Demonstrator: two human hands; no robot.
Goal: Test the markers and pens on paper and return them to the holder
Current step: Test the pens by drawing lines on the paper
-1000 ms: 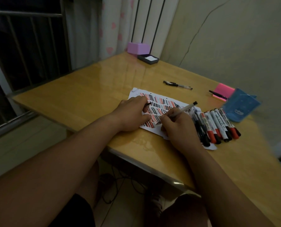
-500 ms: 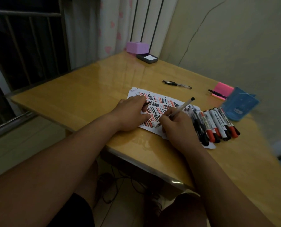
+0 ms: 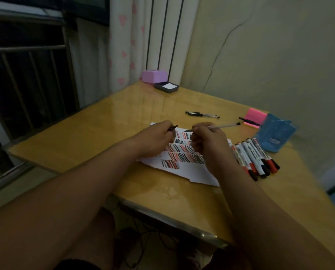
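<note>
- window bars (image 3: 26, 84): dark, far left, 9 o'clock of the tabletop.
- curtain (image 3: 127, 45): pale with pink hearts, hangs behind the tabletop's far corner.
- tabletop (image 3: 104, 137): glossy yellow wood, carries everything below.
- pink box (image 3: 154, 76): at the far corner, 12 o'clock of the paper, well apart from it.
- dark tray (image 3: 166, 87): shallow with a white inside, touching the pink box at its 4 o'clock.
- left hand (image 3: 155, 139): fingers curled, pinching a small black cap (image 3: 172, 128). The cap's tip points to 2 o'clock, over the paper's far left corner.
- paper (image 3: 184, 170): white sheet, flat on the tabletop under both hands, rows of short red and black strokes.
- right hand (image 3: 207, 141): fingers curled round a pen (image 3: 224, 126), just beside the left hand, over the paper.
- the pen lies almost level, dark tip at 9 o'clock facing the cap and apart from it, back end at 3 o'clock.
- second pen (image 3: 201, 114): lies alone on the tabletop, 12 o'clock of the right hand.
- markers (image 3: 254, 158): row side by side, touching, at the paper's right edge. Red and black caps point to 5 o'clock. Some are partly hidden by the right forearm.
- sticky pad (image 3: 255, 115): pink, 1 o'clock of the markers, with a third pen (image 3: 248, 121), black, across its near edge.
- holder (image 3: 276, 135): blue, stands on the tabletop just beside the sticky pad, near the markers at their 1 o'clock.
</note>
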